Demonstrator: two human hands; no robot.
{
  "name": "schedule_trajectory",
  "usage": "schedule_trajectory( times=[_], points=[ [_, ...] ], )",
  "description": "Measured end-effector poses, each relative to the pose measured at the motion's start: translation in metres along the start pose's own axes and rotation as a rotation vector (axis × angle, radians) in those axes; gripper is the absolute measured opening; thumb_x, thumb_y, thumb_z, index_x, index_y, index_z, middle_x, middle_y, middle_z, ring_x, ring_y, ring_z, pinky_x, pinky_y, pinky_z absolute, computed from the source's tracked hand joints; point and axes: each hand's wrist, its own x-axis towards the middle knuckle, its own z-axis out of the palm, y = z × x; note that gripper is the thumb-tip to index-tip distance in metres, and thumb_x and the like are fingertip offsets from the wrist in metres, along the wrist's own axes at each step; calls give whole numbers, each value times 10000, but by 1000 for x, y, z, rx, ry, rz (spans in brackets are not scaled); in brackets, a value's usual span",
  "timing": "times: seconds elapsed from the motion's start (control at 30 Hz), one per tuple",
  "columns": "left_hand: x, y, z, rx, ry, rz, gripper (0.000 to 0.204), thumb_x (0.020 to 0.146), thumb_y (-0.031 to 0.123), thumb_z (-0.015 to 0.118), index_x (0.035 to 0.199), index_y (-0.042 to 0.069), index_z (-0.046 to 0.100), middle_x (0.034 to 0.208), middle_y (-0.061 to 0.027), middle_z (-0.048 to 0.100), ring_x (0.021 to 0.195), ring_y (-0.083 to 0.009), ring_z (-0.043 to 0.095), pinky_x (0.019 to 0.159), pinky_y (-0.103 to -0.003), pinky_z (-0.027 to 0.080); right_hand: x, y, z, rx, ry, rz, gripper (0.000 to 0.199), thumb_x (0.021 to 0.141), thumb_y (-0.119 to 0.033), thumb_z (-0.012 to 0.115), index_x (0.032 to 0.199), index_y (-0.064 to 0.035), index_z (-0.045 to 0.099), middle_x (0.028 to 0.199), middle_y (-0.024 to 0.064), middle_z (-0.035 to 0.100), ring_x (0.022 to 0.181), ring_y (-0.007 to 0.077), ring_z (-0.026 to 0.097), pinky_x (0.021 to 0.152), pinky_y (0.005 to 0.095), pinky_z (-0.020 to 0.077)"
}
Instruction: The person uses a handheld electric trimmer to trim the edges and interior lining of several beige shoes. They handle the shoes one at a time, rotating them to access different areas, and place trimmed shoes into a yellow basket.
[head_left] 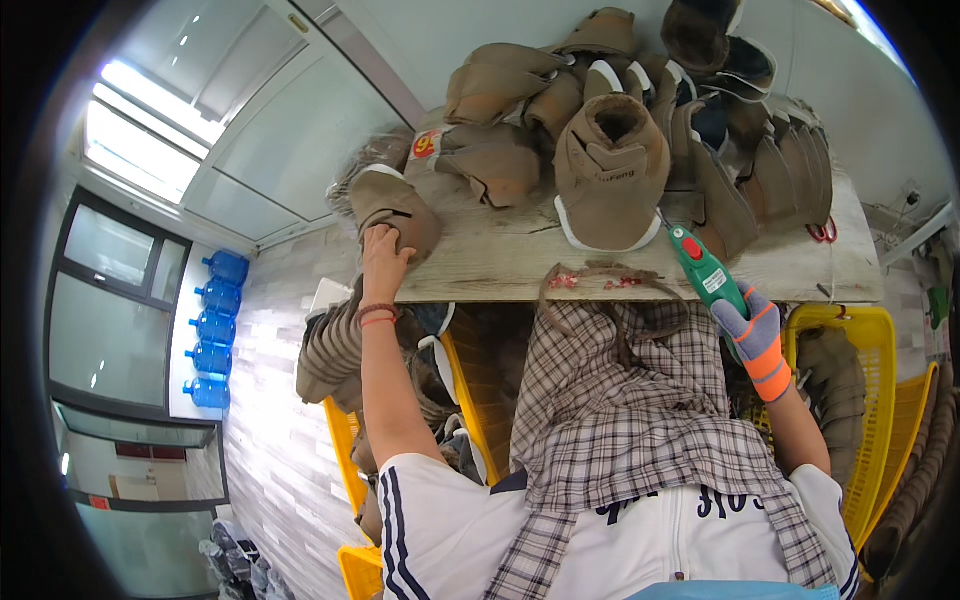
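Note:
At the left end of the table (480,265), my bare left hand (384,265) has its bent fingers on a brown shoe upper (412,218) with a white edge. My right hand (755,330), in a grey and orange glove, is wrapped round a green handheld power tool (708,272) with a red button. Its thin metal tip points up beside another brown shoe upper (618,165), which stands at the middle with a fleecy opening and a strap. A cut strip of brown material (610,270) with red and white bits lies at the front edge, partly hanging onto my plaid apron (620,400).
Several more brown uppers (505,80) are heaped at the back and right of the table. Red-handled scissors (822,232) lie near its right end. Yellow baskets (875,390) holding uppers flank my lap. Blue water bottles (212,328) line the far left wall.

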Motion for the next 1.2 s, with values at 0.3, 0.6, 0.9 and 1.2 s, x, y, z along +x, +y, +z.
schedule_trajectory(
  times=[0.3,0.6,0.9,1.2],
  points=[
    [-13,176,90,-791,211,-162,124,790,19,593,912,3,573,1058,-135,536,992,-317,513,847,-396,423,-2,6,-11,64,93,83,343,802,-214,684,1024,32,594,692,-10,575,561,32,478,501,192,386],
    [151,295,53,-545,-130,141,462,788,386,634,872,-68,633,912,-232,615,921,-363,582,791,-399,458,-10,8,-20,80,162,64,322,801,-208,679,995,35,596,692,-5,583,553,33,481,501,187,388],
    [125,235,31,-1148,-239,-405,356,789,300,638,905,-37,644,848,-136,659,811,-313,622,743,-429,471,-13,9,-32,-25,147,9,390,768,-229,716,1031,35,598,708,16,608,587,41,521,537,199,426],
    [-27,173,-65,-2189,231,-966,404,921,237,461,1253,7,458,1304,-150,470,1229,-313,410,1038,-510,286,-11,-27,-18,-583,159,-704,631,570,-412,812,1046,-48,617,742,126,637,611,289,603,570,332,489]
  ],
)
